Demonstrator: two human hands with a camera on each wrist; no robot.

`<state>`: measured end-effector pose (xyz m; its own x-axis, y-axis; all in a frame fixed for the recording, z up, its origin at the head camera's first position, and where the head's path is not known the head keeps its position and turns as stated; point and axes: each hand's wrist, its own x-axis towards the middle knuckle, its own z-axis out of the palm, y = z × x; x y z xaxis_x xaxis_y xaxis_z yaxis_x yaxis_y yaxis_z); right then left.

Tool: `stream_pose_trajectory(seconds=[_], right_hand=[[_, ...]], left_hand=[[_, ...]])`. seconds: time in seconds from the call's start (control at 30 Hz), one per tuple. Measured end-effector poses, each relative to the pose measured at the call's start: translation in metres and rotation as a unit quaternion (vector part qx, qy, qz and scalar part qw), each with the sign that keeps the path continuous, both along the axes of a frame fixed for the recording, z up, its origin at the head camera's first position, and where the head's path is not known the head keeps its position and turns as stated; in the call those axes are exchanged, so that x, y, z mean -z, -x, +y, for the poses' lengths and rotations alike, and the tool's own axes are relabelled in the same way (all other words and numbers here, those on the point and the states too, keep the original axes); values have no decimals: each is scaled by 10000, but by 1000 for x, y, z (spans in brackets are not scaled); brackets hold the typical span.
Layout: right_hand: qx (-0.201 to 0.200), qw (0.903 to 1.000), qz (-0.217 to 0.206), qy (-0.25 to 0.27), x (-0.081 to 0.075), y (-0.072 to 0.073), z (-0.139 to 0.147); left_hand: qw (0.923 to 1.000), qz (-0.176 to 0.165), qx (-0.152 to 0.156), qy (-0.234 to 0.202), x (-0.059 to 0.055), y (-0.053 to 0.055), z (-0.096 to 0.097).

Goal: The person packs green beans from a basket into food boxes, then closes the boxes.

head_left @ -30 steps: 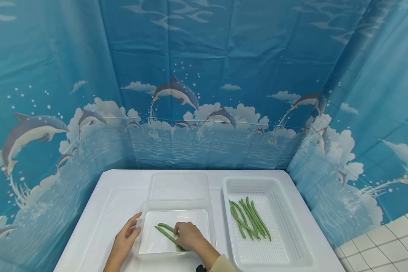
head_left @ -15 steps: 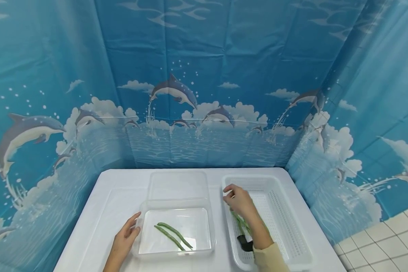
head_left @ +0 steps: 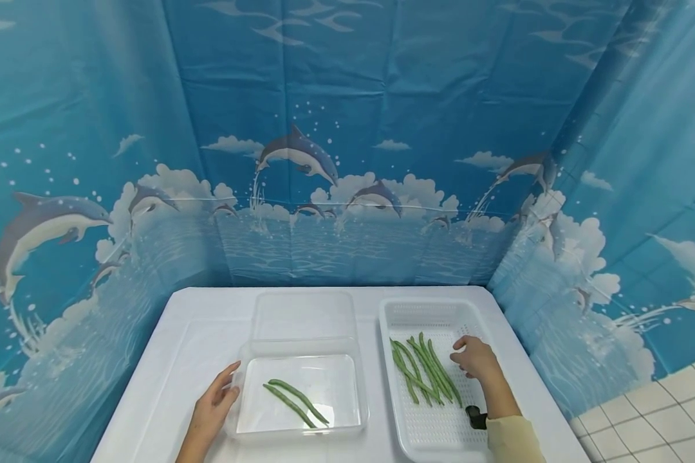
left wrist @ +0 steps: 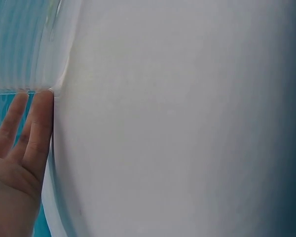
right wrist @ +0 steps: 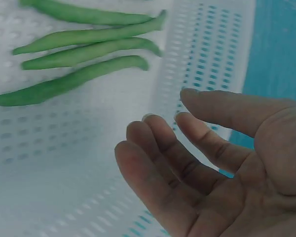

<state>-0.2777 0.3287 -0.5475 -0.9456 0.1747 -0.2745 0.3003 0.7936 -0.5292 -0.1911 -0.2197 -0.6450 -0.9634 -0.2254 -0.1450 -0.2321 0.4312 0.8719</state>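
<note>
My left hand [head_left: 211,408] touches the left wall of a clear plastic container [head_left: 360,395], its fingers extended; in the left wrist view the fingertips meet the container's edge. Two green beans [head_left: 294,400] lie side by side on the container's floor. To the right, a white perforated basket [head_left: 506,411] holds several green beans [head_left: 431,373] in a loose bunch. Over the basket's right part hovers my right hand [head_left: 479,360], holding nothing. In the right wrist view its fingers [right wrist: 153,182] are loosely bent, the thumb apart from them, and the nearby green beans [right wrist: 74,81] are untouched.
A clear flat lid [head_left: 304,315] lies behind the container on the white table [head_left: 174,373]. A blue dolphin-print curtain [head_left: 347,257] encloses the back and both sides. White tiles [head_left: 654,418] show at lower right. A black band [head_left: 476,418] sits at the right wrist.
My right hand has let go of the beans in the container and moved right, across the bunch to the basket's right side. The left hand has stayed at the container's wall.
</note>
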Motion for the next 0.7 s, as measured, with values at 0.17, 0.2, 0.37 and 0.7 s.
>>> stream_pose_trajectory(seconds=[0.17, 0.2, 0.37, 0.7], right_hand=[[-288, 9992, -262, 85, 18, -7, 1], [-285, 9991, -305, 81, 19, -9, 0], [-310, 9987, -385, -131, 24, -10, -6], [-753, 9919, -283, -984, 40, -3, -16]], left_hand=[[10000, -37, -59, 1, -1, -1, 1], [10000, -8, -48, -15, -1, -1, 1], [9999, 121, -16, -10, -1, -1, 2], [10000, 0, 0, 24, -3, -2, 1]])
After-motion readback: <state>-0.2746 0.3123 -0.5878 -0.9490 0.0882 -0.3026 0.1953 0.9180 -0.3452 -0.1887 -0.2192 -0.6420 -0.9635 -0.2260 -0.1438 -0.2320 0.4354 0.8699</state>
